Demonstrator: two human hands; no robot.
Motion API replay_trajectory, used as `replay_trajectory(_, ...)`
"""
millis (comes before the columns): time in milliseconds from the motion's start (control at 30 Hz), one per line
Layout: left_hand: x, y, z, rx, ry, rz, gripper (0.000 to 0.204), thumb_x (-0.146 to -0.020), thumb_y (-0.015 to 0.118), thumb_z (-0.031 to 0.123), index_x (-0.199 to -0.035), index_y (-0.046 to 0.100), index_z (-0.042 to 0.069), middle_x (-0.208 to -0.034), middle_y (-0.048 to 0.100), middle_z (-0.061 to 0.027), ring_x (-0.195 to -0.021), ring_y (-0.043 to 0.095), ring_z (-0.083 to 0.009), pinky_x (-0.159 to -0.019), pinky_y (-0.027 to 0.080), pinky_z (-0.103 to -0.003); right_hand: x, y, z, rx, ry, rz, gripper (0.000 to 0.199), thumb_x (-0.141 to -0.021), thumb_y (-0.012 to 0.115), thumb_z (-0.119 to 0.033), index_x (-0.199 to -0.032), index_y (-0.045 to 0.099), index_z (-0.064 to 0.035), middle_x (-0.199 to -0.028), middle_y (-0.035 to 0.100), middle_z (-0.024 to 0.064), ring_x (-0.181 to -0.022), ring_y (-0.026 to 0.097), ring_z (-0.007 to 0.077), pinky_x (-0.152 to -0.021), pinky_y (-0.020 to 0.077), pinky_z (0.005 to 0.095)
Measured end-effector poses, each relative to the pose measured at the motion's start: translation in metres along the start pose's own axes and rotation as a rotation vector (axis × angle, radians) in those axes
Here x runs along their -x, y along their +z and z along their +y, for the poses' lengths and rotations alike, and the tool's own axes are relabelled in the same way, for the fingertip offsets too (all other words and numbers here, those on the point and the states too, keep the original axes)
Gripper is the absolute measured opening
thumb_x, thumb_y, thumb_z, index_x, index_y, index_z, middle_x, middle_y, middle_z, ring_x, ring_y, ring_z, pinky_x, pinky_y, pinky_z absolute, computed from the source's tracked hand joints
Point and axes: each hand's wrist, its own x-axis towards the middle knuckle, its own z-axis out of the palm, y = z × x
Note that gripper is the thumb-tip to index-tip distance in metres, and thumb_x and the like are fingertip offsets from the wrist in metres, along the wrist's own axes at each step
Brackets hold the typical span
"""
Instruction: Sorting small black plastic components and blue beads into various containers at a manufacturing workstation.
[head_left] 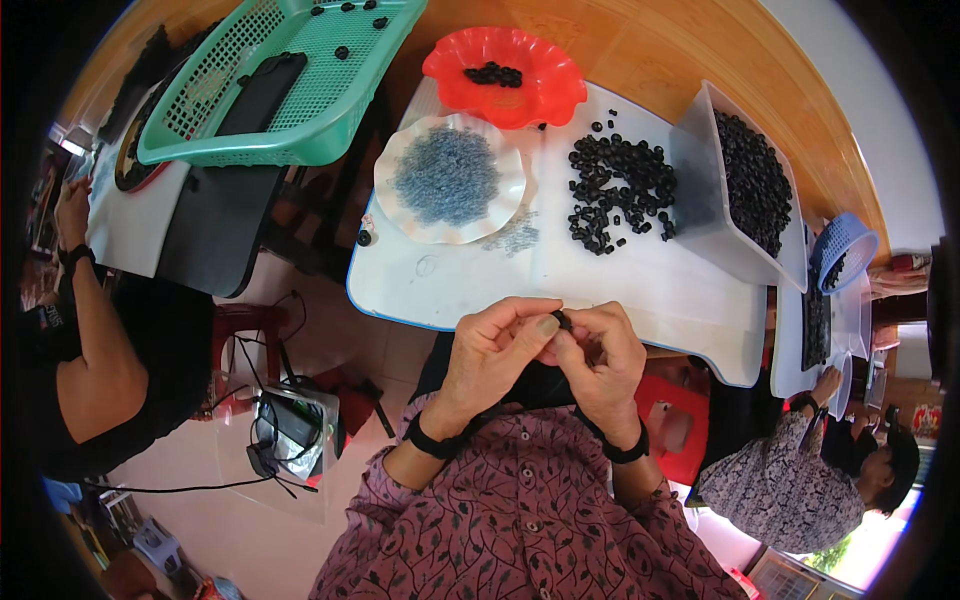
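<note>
Both my hands meet just past the table's near edge, fingertips pinched together. A small black part (562, 320) shows between them; its exact shape is mostly hidden by the fingers. My left hand (492, 358) is closed on it, thumb laid along its side. From the other side, my right hand (606, 362) pinches the same part. Ahead on the white table (600, 280) lies a loose pile of small black parts (622, 182). To its left, a white scalloped plate (513, 185) holds a heap of tiny clear bluish pieces (445, 175), some spilled beside it.
A red scalloped bowl (560, 85) with a few black parts stands at the back. A translucent bin (705, 195) full of black parts (752, 180) stands at right, near a blue basket (850, 240). Far left is a green basket (320, 150). People sit on both sides.
</note>
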Motion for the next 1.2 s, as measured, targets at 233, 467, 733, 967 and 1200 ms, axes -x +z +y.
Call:
replay_trajectory(233, -0.003, 0.004, -0.015, -0.108, 0.074, 0.056, 0.020, -0.091, 0.062, 0.004, -0.109, 0.061, -0.006, -0.094, 0.066, -0.0058, -0.084, 0.060, -0.0079, -0.075, 0.050, -0.021, -0.001, 0.005, -0.005, 0.128, -0.065, -0.007, 0.025, -0.077, 0.069, 0.003, -0.100, 0.060, -0.0008, -0.080, 0.056, 0.0079, -0.061, 0.060, 0.0139, -0.051, 0.0509, 0.0251)
replay_trajectory(467, -0.002, 0.002, -0.020, -0.206, 0.132, 0.096, 0.018, -0.091, 0.061, 0.004, -0.107, 0.061, -0.005, -0.088, 0.068, -0.0077, -0.076, 0.061, -0.0077, -0.065, 0.053, -0.021, -0.002, 0.001, -0.012, 0.094, 0.030, -0.040, 0.029, -0.078, 0.065, 0.007, -0.106, 0.060, -0.0010, -0.090, 0.055, 0.0119, -0.075, 0.062, 0.0184, -0.064, 0.0527, 0.0271)
replay_trajectory(733, -0.001, 0.005, -0.027, -0.096, 0.000, 0.046, 0.017, -0.094, 0.058, 0.005, -0.108, 0.061, -0.004, -0.091, 0.065, -0.0060, -0.078, 0.059, -0.0074, -0.070, 0.050, -0.021, 0.004, 0.006, -0.006, -0.126, 0.280, -0.173, 0.042, -0.095, 0.051, -0.020, -0.128, 0.042, 0.0048, -0.106, 0.057, 0.0229, -0.094, 0.061, 0.0323, -0.080, 0.0483, 0.0374)
replay_trajectory(967, -0.003, 0.001, -0.031, -0.175, 0.090, 0.053, 0.019, -0.095, 0.058, 0.010, -0.106, 0.062, -0.004, -0.093, 0.065, -0.0045, -0.084, 0.058, -0.0080, -0.075, 0.049, -0.022, 0.002, 0.018, -0.004, -0.084, 0.314, -0.209, 0.055, -0.098, 0.049, -0.032, -0.135, 0.034, 0.0052, -0.094, 0.063, 0.0241, -0.082, 0.065, 0.0314, -0.074, 0.0495, 0.0356)
replay_trajectory(1200, -0.014, -0.010, -0.029, 0.403, -0.043, -0.023, 0.028, -0.098, 0.053, 0.020, -0.112, 0.061, -0.004, -0.093, 0.065, -0.0072, -0.073, 0.061, -0.0111, -0.065, 0.054, -0.026, 0.006, 0.008, 0.001, -0.275, 0.350, -0.186, 0.046, -0.100, 0.046, -0.018, -0.139, 0.033, 0.0031, -0.105, 0.059, 0.0133, -0.086, 0.062, 0.0172, -0.075, 0.0495, 0.0291)
